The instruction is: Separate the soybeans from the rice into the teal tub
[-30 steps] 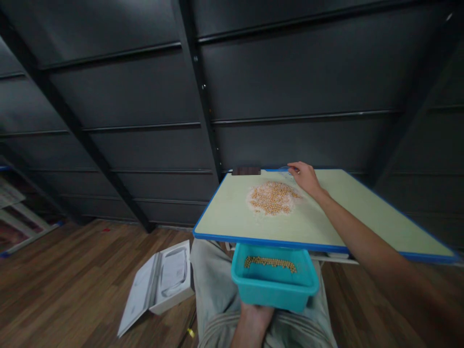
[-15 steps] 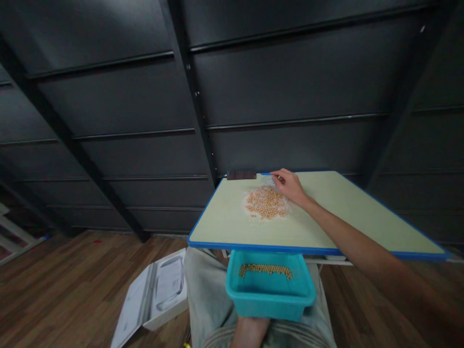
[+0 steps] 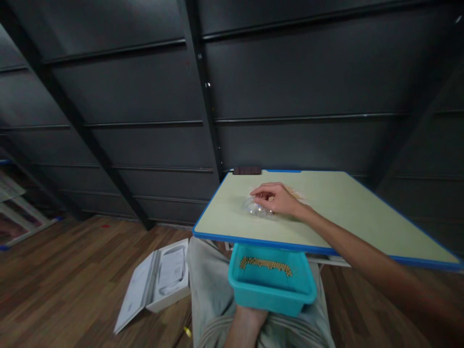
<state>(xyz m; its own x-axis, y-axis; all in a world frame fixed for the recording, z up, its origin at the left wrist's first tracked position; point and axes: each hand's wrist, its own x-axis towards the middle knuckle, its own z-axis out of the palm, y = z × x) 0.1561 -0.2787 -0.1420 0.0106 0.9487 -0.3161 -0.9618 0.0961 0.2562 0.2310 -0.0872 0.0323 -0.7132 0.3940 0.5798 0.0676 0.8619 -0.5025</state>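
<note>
My right hand (image 3: 275, 197) is over the table, its fingers curled and pinched on a shiny clear plastic piece (image 3: 255, 209). Whether that piece is a bag or a thin cup, I cannot tell. Gold-coloured beads (image 3: 295, 194) show just behind the hand, which hides part of the pile. In my lap, below the table's front edge, sits a teal plastic bin (image 3: 270, 300) with a band of small gold beads (image 3: 266, 263) inside. My left hand (image 3: 251, 315) holds the bin from beneath at its near side; its fingers are hidden under it.
The pale table (image 3: 348, 208) has a blue rim. A dark flat block (image 3: 247, 171) lies at its back left edge. An opened white box (image 3: 168, 278) rests on the wooden floor (image 3: 87, 270) by my leg. Dark wall panels (image 3: 290, 87) rise behind the table.
My right hand has moved from the back of the bead pile forward and left, bringing the clear plastic over the table. The pile is now largely covered from view. The left hand and bin stay put.
</note>
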